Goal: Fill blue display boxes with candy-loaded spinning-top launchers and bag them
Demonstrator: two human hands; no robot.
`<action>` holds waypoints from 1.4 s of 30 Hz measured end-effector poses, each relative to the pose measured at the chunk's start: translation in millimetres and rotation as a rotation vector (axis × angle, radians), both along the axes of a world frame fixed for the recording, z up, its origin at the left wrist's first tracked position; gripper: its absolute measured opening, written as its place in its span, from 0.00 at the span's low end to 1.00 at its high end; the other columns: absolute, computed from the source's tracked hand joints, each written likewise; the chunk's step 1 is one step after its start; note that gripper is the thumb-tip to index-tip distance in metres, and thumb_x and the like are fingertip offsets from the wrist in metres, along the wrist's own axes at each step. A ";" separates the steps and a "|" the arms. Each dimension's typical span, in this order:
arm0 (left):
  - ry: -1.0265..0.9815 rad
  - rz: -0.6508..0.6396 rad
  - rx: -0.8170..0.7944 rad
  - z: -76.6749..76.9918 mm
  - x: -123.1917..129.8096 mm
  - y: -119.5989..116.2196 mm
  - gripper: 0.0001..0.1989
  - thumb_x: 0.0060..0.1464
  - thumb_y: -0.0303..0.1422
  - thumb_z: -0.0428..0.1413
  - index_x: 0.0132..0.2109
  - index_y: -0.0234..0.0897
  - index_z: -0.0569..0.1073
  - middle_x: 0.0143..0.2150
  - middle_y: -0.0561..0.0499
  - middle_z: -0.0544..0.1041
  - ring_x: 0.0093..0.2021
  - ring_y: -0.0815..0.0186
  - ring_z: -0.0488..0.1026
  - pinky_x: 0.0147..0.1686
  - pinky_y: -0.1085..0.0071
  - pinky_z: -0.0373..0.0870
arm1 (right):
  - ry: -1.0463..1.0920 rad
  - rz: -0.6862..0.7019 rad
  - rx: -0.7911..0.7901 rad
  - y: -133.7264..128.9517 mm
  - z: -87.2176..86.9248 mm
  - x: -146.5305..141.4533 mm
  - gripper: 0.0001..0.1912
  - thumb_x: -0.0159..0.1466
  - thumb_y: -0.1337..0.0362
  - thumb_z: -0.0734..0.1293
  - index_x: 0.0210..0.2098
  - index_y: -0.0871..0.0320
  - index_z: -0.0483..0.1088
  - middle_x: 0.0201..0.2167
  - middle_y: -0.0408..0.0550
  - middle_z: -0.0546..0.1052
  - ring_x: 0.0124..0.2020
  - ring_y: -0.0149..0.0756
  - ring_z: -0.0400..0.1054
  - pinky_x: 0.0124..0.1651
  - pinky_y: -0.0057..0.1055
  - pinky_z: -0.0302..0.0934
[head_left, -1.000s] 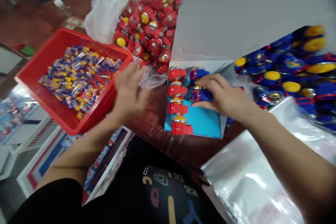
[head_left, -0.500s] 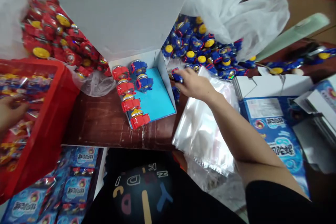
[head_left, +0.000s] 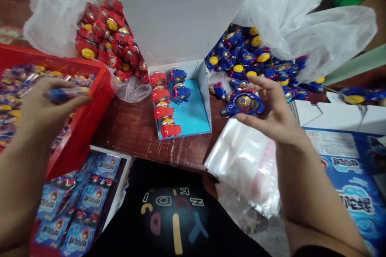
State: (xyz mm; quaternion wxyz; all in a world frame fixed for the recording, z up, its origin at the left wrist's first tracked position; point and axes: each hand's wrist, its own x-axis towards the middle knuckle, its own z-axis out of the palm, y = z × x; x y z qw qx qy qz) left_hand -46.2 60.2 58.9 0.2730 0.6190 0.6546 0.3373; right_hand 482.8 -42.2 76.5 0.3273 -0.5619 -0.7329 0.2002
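My right hand (head_left: 271, 108) grips a blue toy (head_left: 245, 103) with a gold round centre, above the table beside the box. Over the red bin, my left hand (head_left: 45, 104) pinches a small blue packet (head_left: 68, 94), blurred. Between the hands stands an open white box (head_left: 206, 100) with a light blue floor. Several red toys (head_left: 161, 95) line its left side, and two blue toys (head_left: 181, 93) sit next to them. Behind the box lie a heap of red toys (head_left: 114, 54) on the left and a heap of blue toys (head_left: 247, 56) on the right.
The red bin (head_left: 104, 76) at the left holds many small packets. Clear plastic bags (head_left: 238, 152) lie at the right front, beside a printed blue box (head_left: 334, 144). Printed blue packs (head_left: 92, 198) fill a tray at the lower left.
My right hand has lifted a blue toy from beside the box and moved right. My left hand has risen from within the red bin with a packet. The view has shifted left.
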 end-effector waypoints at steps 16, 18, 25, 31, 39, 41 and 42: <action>-0.697 -0.604 -0.145 -13.7 165.7 -81.6 0.16 0.59 0.39 0.72 0.52 0.39 0.83 0.36 0.50 0.85 0.31 0.64 0.83 0.31 0.72 0.81 | 0.290 0.357 0.245 2.3 -11.6 -106.7 0.29 0.65 0.49 0.74 0.59 0.45 0.60 0.49 0.51 0.76 0.50 0.48 0.76 0.48 0.47 0.76; -0.479 -0.671 0.121 -14.1 163.9 -80.5 0.15 0.60 0.36 0.71 0.53 0.40 0.84 0.42 0.48 0.87 0.38 0.64 0.84 0.41 0.71 0.83 | 0.315 0.372 0.162 -0.9 -12.7 -108.1 0.29 0.64 0.47 0.75 0.57 0.46 0.60 0.48 0.50 0.77 0.49 0.46 0.77 0.48 0.45 0.77; -0.217 -0.695 0.414 -15.1 162.4 -65.9 0.16 0.62 0.32 0.69 0.56 0.37 0.83 0.50 0.45 0.86 0.45 0.64 0.83 0.51 0.70 0.79 | 0.395 0.324 -0.108 -6.3 -24.4 -99.6 0.45 0.70 0.38 0.69 0.76 0.48 0.49 0.65 0.60 0.71 0.58 0.48 0.78 0.54 0.45 0.80; -0.717 -0.630 -0.545 -2.5 158.0 -54.5 0.23 0.60 0.52 0.68 0.39 0.34 0.81 0.26 0.53 0.73 0.23 0.74 0.64 0.24 0.76 0.62 | -0.380 0.486 0.698 19.3 15.0 -50.6 0.53 0.67 0.73 0.74 0.79 0.28 0.48 0.83 0.32 0.46 0.82 0.47 0.49 0.79 0.52 0.61; -0.664 -0.742 -0.668 10.0 158.4 -65.0 0.29 0.63 0.59 0.61 0.39 0.33 0.81 0.21 0.57 0.61 0.21 0.74 0.55 0.21 0.75 0.53 | -0.465 0.496 0.572 11.8 48.6 -58.3 0.35 0.78 0.62 0.65 0.80 0.49 0.52 0.59 0.50 0.82 0.55 0.40 0.81 0.54 0.35 0.81; -0.398 -0.737 -0.312 10.0 157.7 -62.0 0.26 0.66 0.57 0.59 0.42 0.36 0.83 0.27 0.52 0.74 0.26 0.69 0.68 0.27 0.72 0.65 | -0.412 0.463 0.521 4.5 48.7 -58.3 0.37 0.78 0.58 0.65 0.81 0.47 0.49 0.55 0.49 0.84 0.50 0.40 0.82 0.47 0.34 0.80; -0.268 -0.717 -0.123 6.9 157.9 -60.3 0.26 0.66 0.58 0.59 0.46 0.38 0.84 0.34 0.49 0.80 0.33 0.65 0.75 0.34 0.69 0.72 | -0.422 0.418 0.487 1.6 48.8 -56.0 0.38 0.77 0.57 0.66 0.81 0.43 0.48 0.53 0.48 0.84 0.47 0.41 0.83 0.44 0.35 0.79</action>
